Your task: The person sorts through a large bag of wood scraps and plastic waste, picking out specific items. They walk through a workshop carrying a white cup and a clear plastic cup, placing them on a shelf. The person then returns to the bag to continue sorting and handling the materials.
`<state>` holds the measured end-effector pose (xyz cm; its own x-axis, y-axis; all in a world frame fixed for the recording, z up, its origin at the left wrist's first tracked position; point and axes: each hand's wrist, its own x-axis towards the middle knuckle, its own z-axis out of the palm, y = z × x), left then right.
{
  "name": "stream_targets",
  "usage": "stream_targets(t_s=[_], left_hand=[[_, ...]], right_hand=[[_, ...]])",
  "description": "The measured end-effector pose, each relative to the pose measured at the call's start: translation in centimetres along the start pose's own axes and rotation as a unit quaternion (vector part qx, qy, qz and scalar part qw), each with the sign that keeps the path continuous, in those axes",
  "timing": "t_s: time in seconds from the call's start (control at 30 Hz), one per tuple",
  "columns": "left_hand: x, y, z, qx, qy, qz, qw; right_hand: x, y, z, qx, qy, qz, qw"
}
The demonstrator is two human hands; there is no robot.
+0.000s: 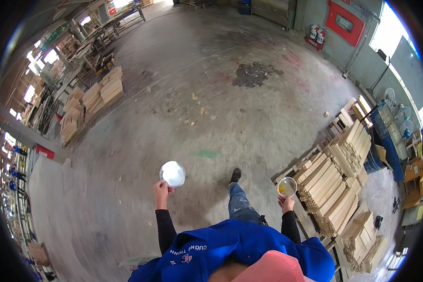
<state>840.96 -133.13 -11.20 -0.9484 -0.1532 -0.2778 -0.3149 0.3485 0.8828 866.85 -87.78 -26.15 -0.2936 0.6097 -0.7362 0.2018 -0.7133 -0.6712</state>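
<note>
My left hand (161,191) grips the near rim of a round, clear-walled container (173,173) that has something white inside. Out to the right, my right hand (286,203) is closed on a clear plastic cup (287,186) with a little yellowish-amber stuff at its bottom. Both are held out in front of me, well apart, over the concrete floor. My fingertips under each one are partly hidden. One leg in torn jeans (242,202) and a dark shoe (236,175) show between my arms.
Stacked wooden pieces (329,183) stand close on my right, by a blue bin (385,138) and fans (403,113). More wood stacks (96,96) lie to the far left. A dark patch (256,74) marks the floor ahead. Extinguishers (317,35) stand by the right wall.
</note>
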Motion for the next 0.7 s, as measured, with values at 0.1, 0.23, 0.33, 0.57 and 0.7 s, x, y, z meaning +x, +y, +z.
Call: stream_targets(t_s=[0.1, 0.23, 0.33, 0.57, 0.7], left_hand=[[8.9, 4.2, 4.7, -0.024, 0.006, 0.005, 1.0], [20.3, 10.5, 10.0, 0.028, -0.001, -0.055, 0.998], [29.1, 15.0, 14.5, 0.038, -0.011, -0.079, 0.996], [50.5, 22.9, 25.7, 0.034, -0.03, -0.072, 0.996], [64.5, 29.8, 31.5, 0.069, -0.042, -0.058, 0.995]], right_hand=[[5.8, -4.4, 7.0, 0.052, 0.003, -0.018, 0.998], [13.8, -12.6, 17.0, 0.016, 0.02, 0.018, 1.0], [19.8, -18.8, 26.5, 0.032, 0.025, -0.01, 0.999], [32.6, -33.3, 47.8, 0.012, -0.008, -0.056, 0.998], [39.0, -39.8, 57.5, 0.028, 0.023, -0.048, 0.998]])
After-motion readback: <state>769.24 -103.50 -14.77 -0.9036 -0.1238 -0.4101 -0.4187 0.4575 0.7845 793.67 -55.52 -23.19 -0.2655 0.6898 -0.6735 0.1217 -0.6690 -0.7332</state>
